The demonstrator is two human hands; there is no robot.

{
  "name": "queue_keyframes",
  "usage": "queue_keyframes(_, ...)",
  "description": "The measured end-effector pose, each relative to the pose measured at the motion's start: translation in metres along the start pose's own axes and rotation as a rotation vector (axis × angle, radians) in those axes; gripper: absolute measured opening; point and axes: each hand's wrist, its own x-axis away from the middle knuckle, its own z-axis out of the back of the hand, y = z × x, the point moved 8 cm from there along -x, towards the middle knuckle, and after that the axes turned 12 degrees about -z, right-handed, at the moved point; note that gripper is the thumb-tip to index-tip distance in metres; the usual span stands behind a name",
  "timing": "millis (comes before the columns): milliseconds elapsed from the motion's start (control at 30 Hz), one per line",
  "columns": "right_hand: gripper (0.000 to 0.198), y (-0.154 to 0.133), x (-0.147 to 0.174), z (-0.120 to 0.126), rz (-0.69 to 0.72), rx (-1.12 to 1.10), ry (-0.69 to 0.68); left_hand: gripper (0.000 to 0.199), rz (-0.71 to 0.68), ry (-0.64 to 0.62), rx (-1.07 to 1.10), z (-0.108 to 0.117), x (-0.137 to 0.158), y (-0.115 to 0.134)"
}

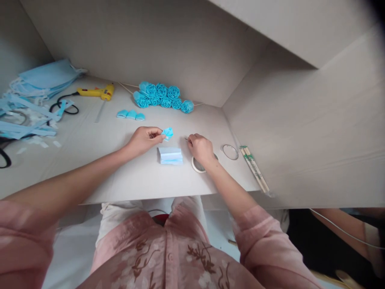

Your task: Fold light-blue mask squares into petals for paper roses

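Observation:
In the head view my left hand (146, 137) pinches a small folded piece of blue mask fabric (168, 133) between thumb and fingers. To its right my right hand (199, 145) is closed, and a small tip pokes out at its fingers, too small to name. The right wrist partly covers a white tape roll (197, 165) lying on the table. Between the hands and nearer to me lies a pleated pale-blue mask piece (170, 156). Three folded blue petals (130, 115) stand in a row beyond my left hand.
Several blue fabric roses (161, 90) on sticks lie at the back. A yellow glue gun (94, 93) rests at left, beside stacked face masks (49, 78) and blue scraps (27, 116). At right are a thin ring (230, 152) and packed wooden sticks (254, 168). Partition walls surround the table.

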Motion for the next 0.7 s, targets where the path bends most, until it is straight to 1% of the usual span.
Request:
queue_keyframes(133, 0.022, 0.004, 0.001, -0.003, -0.048, -0.048, -0.001, 0.030, 0.001, -0.002, 0.011, -0.001, 0.000, -0.001)
queue_keyframes(333, 0.020, 0.017, -0.003, -0.006, -0.109, -0.268, 0.027, 0.030, 0.006, -0.008, 0.013, -0.001, 0.000, 0.001)
queue_keyframes(433, 0.016, 0.029, -0.007, -0.014, -0.190, -0.416, -0.009, 0.031, 0.028, -0.008, 0.042, -0.002, 0.001, 0.001)
queue_keyframes(500, 0.015, 0.038, -0.010, -0.021, -0.244, -0.552, -0.042, 0.030, 0.059, -0.007, 0.085, -0.002, 0.001, 0.000)
queue_keyframes(600, 0.014, 0.045, -0.012, -0.028, -0.276, -0.767, -0.072, 0.031, 0.102, -0.009, 0.159, -0.004, 0.003, 0.001)
queue_keyframes(700, 0.017, 0.049, -0.013, -0.028, -0.284, -0.914, -0.061, 0.033, 0.109, -0.046, 0.226, -0.009, 0.004, 0.005)
